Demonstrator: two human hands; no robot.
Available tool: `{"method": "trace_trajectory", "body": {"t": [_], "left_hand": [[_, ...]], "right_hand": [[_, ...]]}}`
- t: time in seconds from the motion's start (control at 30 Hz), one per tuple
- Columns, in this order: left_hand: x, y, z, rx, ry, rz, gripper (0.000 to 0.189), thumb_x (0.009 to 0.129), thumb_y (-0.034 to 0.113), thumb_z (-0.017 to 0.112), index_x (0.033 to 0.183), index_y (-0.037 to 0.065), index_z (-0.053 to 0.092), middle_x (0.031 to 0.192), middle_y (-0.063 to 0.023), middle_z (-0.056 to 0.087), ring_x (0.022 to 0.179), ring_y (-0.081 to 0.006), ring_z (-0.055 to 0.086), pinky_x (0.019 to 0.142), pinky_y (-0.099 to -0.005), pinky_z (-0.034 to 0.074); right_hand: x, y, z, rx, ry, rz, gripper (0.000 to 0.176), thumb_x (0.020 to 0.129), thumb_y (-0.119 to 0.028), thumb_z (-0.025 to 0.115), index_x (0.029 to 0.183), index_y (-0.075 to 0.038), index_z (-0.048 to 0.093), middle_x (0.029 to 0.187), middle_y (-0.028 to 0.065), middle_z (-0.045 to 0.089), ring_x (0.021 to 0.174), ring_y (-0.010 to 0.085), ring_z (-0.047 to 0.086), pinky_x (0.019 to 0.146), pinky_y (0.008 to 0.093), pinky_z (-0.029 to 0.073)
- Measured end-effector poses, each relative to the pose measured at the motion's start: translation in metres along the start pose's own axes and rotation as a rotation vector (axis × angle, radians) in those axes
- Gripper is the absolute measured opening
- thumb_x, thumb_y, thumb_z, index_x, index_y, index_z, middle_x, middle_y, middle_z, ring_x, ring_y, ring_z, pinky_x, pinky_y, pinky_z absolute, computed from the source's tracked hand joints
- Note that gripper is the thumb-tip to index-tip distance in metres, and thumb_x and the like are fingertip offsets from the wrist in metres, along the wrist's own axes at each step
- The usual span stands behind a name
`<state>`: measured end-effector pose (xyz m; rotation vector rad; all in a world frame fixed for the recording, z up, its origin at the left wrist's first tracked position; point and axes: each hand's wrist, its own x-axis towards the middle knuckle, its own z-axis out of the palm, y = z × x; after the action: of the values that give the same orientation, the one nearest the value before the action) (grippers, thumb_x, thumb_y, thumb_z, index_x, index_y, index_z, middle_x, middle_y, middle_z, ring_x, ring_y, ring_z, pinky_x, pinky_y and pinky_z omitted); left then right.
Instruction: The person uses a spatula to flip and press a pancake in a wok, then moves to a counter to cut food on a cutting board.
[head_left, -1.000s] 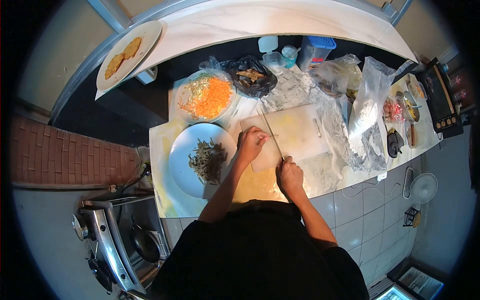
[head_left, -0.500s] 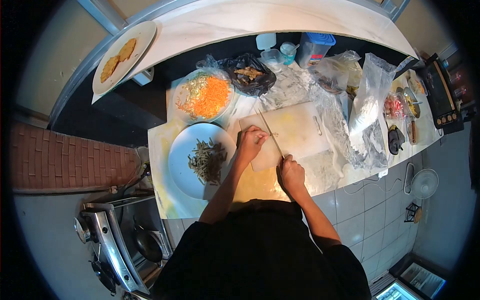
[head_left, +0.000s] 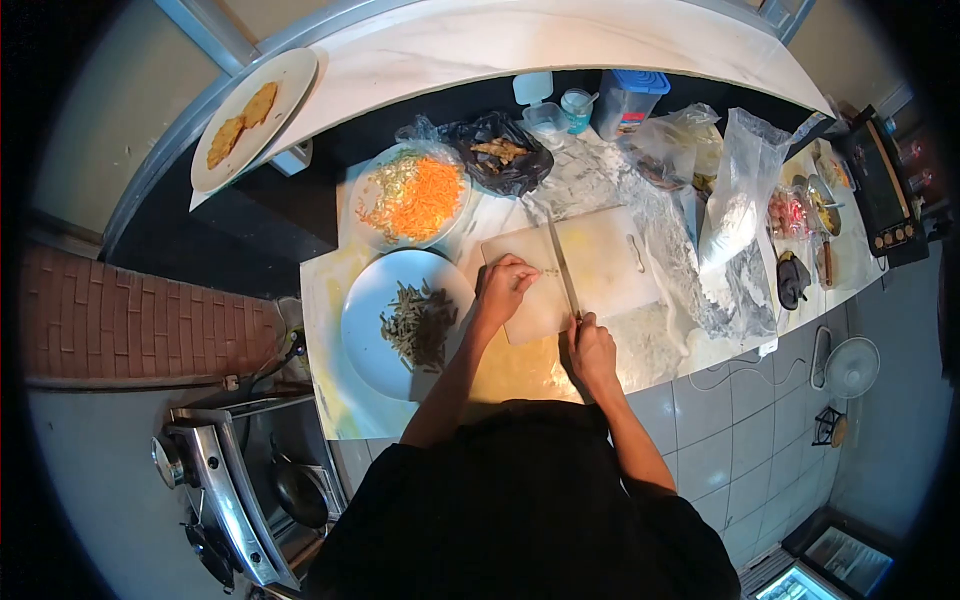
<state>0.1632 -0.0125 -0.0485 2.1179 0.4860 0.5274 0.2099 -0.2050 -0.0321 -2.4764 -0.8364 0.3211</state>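
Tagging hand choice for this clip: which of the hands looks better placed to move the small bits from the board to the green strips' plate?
Likely the left hand: it rests at the board's edge nearest the plate; the right hand grips the knife, farther off.

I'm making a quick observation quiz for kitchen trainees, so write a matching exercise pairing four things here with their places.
1. Long metal knife
2. Finely shredded orange food
3. Chopped dark green pieces
4. Flat golden-brown pieces

A. Raised white shelf
B. Beside the black plastic bag
C. In the right hand
D. Large pale round plate

Pairs: 1-C, 2-B, 3-D, 4-A
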Motion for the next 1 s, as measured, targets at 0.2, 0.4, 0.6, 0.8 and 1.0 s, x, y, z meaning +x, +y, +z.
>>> {"method": "trace_trajectory", "body": {"t": [0.2, 0.4, 0.6, 0.8, 1.0], "left_hand": [[-0.002, 0.007, -0.004, -0.086, -0.022, -0.019, 0.016, 0.085, 0.011, 0.065, 0.095, 0.0, 0.068, 0.091, -0.0139, 0.066, 0.086, -0.0257, 0.065, 0.077, -0.0329, 0.05], [-0.015, 0.004, 0.011, -0.525, -0.017, -0.167, 0.043, 0.098, 0.028, 0.045, 0.131, -0.001, 0.045, 0.128, -0.0169, 0.052, 0.12, -0.0255, 0.05, 0.1, -0.034, 0.039], [-0.02, 0.01, 0.027, -0.945, -0.035, -0.158, 0.061, 0.1, 0.04, 0.033, 0.148, 0.007, 0.014, 0.154, -0.0109, 0.012, 0.142, -0.0272, 0.01, 0.114, -0.0409, 0.013], [-0.023, 0.002, 0.04, -1.061, 0.007, -0.051, 0.066, 0.098, 0.033, 0.036, 0.149, 0.008, 0.003, 0.157, -0.0062, -0.002, 0.144, -0.025, -0.003, 0.115, -0.0413, 0.002], [-0.021, -0.001, 0.048, -1.108, 0.068, -0.078, 0.066, 0.097, 0.028, 0.037, 0.149, 0.007, 0.002, 0.157, -0.0064, -0.003, 0.144, -0.0248, -0.002, 0.115, -0.0404, 0.002]], "right_hand": [[-0.006, 0.003, -0.006, 0.032, -0.056, 0.085, 0.035, 0.095, -0.027, 0.045, 0.083, 0.005, 0.053, 0.068, 0.0299, 0.059, 0.064, 0.0483, 0.059, 0.06, 0.0537, 0.048], [-0.013, 0.012, 0.011, 0.026, 0.009, 0.036, 0.035, 0.095, -0.027, 0.045, 0.082, 0.004, 0.056, 0.069, 0.0313, 0.059, 0.065, 0.0491, 0.059, 0.06, 0.0544, 0.048], [-0.018, 0.009, 0.017, 0.087, 0.036, -0.029, 0.032, 0.094, -0.025, 0.047, 0.083, 0.004, 0.058, 0.069, 0.0305, 0.059, 0.065, 0.0489, 0.058, 0.06, 0.0546, 0.047], [-0.02, 0.005, 0.021, 0.2, 0.015, -0.055, 0.027, 0.092, -0.019, 0.051, 0.081, 0.005, 0.057, 0.069, 0.0297, 0.059, 0.063, 0.0488, 0.057, 0.057, 0.0541, 0.046], [-0.019, -0.007, 0.015, 0.311, -0.013, -0.057, 0.031, 0.094, -0.018, 0.049, 0.079, 0.008, 0.058, 0.064, 0.0285, 0.058, 0.057, 0.0455, 0.059, 0.052, 0.0502, 0.047]]}}
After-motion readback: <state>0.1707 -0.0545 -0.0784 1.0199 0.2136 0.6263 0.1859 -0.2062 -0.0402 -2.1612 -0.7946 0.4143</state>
